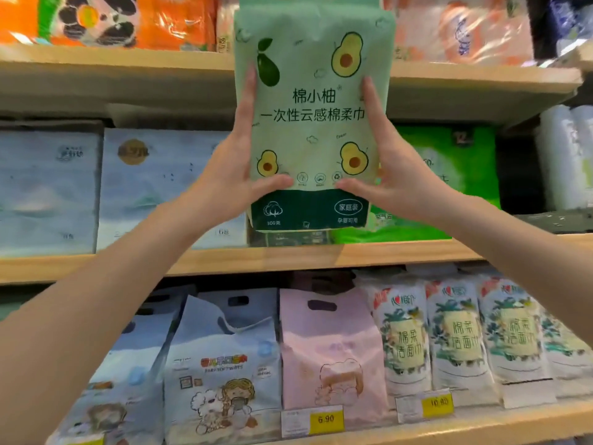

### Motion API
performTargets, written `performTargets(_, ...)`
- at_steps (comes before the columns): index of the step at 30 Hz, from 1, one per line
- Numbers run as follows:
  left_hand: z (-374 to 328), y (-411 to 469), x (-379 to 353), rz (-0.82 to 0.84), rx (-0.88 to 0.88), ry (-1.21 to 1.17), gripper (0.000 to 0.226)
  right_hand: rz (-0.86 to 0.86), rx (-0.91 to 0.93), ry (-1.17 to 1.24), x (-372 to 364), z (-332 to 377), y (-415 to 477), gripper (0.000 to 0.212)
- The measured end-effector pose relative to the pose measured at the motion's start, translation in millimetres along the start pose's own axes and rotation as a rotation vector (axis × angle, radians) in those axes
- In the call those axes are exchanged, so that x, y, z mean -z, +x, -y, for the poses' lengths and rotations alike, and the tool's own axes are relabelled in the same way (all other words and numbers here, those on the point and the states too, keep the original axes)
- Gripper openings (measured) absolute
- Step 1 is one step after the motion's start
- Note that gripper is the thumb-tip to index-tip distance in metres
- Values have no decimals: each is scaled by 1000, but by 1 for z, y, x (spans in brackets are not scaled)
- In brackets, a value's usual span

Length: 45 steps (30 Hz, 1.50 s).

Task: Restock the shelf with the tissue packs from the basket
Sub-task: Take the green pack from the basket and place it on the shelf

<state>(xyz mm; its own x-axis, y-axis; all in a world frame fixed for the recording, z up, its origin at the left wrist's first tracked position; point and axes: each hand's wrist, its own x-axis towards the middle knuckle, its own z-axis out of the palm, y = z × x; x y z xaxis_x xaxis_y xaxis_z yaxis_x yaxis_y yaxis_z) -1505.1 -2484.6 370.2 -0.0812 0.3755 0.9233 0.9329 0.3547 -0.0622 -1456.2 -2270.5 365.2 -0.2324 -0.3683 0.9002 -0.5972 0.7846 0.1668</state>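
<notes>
Left hand (232, 175) and right hand (396, 176) clasp the pack (314, 123) by its sides, thumbs across its front. It stands upright between them, equally near both. The shelf (353, 255) gap probably lies straight beyond it.

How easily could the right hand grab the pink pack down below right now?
Probably not yet: the right hand and left hand both hold the green avocado pack. Nothing covers the pink pack, so a freed hand likely could.
</notes>
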Motion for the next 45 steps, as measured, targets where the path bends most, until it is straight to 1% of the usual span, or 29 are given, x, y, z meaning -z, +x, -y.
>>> performTargets(4, 28, 17, -11, -20, -29, 28, 112, -35, 15, -52, -14, -21, 19, 105)
performTargets(8, 53, 29, -26, -14, -43, 67, 111, -76, 11, -42, -30, -44, 31, 107)
performTargets(11, 66, 33, -38, 3, -18, 106, 114, -67, -11, -13, -43, -60, 34, 110)
performTargets(16, 83, 34, -53, 45, 80, 146, 122, -33, -34, 17, -65, -81, 31, 113)
performTargets(20, 96, 34, -60, 115, 147, 187, 126, 37, -79, 49, -79, -97, 28, 117)
performTargets(25, 110, 34, -63, 200, 244, 194, 126, 186, -162, 111, -89, -108, 32, 119)
performTargets(31, 121, 37, -63, 253, 333, 234, 123, 336, -234, 63, -94, -115, 42, 122)
performTargets(38, 137, 49, -70, 339, 426, 251, 125, 438, -304, -57, -105, -123, 52, 121)
performTargets(45, 147, 52, -78, 350, 484, 262, 125, 497, -331, -147, -114, -133, 63, 124)
